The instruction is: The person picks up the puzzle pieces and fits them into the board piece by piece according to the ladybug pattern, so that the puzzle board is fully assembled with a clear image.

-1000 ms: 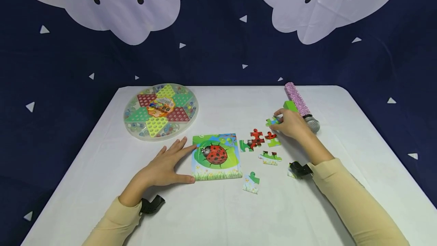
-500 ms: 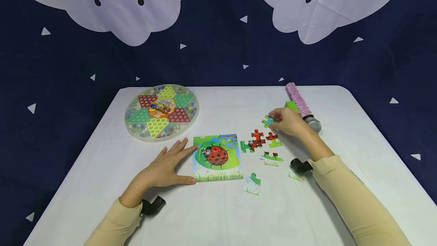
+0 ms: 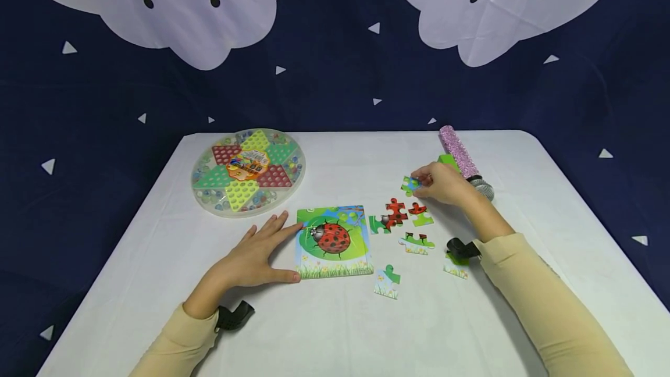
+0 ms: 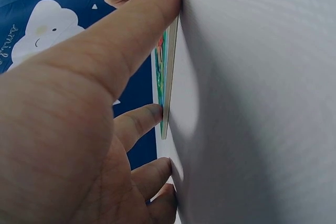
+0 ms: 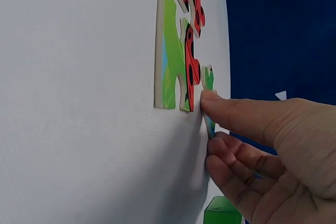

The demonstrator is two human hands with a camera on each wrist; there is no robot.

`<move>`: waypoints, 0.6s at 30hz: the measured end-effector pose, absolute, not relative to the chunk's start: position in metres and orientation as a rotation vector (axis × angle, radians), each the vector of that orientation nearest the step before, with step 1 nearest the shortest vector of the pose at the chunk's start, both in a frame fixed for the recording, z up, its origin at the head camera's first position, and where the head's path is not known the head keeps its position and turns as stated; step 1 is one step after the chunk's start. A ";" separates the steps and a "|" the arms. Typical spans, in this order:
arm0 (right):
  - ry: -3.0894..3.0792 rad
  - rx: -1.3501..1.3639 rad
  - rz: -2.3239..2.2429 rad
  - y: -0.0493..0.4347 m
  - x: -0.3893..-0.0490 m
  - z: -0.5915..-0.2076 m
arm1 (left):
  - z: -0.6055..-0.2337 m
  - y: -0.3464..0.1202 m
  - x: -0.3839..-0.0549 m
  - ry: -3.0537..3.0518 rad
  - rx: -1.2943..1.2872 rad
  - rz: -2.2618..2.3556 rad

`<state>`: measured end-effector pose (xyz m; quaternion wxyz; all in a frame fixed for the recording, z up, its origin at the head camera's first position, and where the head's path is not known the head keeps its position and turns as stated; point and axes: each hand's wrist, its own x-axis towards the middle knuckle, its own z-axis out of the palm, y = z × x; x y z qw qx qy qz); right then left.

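My left hand (image 3: 248, 258) lies spread at the left side of a square ladybug picture board (image 3: 335, 260), thumb and index fingertip touching its edge. In the left wrist view the board (image 4: 169, 85) shows edge-on beside the fingers. My right hand (image 3: 445, 184) pinches a green and blue jigsaw piece (image 3: 407, 186) between thumb and fingers, close to the tabletop. From the right wrist, that piece (image 5: 208, 77) is partly hidden by the thumb. Just nearer lie a joined red and green pair (image 3: 395, 213), a red and green piece (image 3: 421, 214) and a flower-edged piece (image 3: 416, 243).
A grass-printed piece (image 3: 387, 283) lies right of the board, and another piece (image 3: 455, 266) sits under the right wrist camera. Behind the right hand are a green block (image 3: 448, 160) and a pink glittery microphone (image 3: 458, 153). A round marble game board (image 3: 280, 198) occupies the back left.
My right hand has shifted slightly left with the jigsaw piece, then stayed nearly still. The left hand keeps its place at the board.
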<state>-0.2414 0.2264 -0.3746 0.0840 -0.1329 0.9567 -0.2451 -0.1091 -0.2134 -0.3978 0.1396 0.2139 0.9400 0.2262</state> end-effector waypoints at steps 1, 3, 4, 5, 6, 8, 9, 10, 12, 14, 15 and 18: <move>2.852 -0.400 -0.725 0.226 -0.242 -0.374 | -0.398 -0.213 -0.109 2.716 0.619 0.653; 2.848 -0.408 -0.717 0.227 -0.242 -0.374 | -0.398 -0.213 -0.109 2.716 0.614 0.652; 2.845 -0.409 -0.717 0.227 -0.242 -0.374 | -0.398 -0.213 -0.109 2.716 0.613 0.651; 2.844 -0.414 -0.716 0.228 -0.242 -0.374 | -0.398 -0.213 -0.109 2.716 0.614 0.649; 2.843 -0.418 -0.713 0.228 -0.243 -0.374 | -0.398 -0.213 -0.109 2.716 0.614 0.647; 2.846 -0.430 -0.704 0.229 -0.243 -0.375 | -0.398 -0.213 -0.109 2.718 0.612 0.644; 2.846 -0.443 -0.702 0.229 -0.244 -0.375 | -0.398 -0.213 -0.109 2.719 0.611 0.642; 2.846 -0.457 -0.700 0.230 -0.244 -0.376 | -0.399 -0.213 -0.109 2.720 0.610 0.641; 2.845 -0.476 -0.692 0.231 -0.246 -0.377 | -0.399 -0.214 -0.109 2.718 0.606 0.638; 2.844 -0.497 -0.685 0.231 -0.247 -0.379 | -0.399 -0.214 -0.108 2.716 0.604 0.637; 2.846 -0.508 -0.684 0.232 -0.247 -0.379 | -0.399 -0.214 -0.108 2.716 0.606 0.636; 2.855 -0.539 -0.689 0.233 -0.249 -0.381 | -0.398 -0.214 -0.108 2.719 0.611 0.635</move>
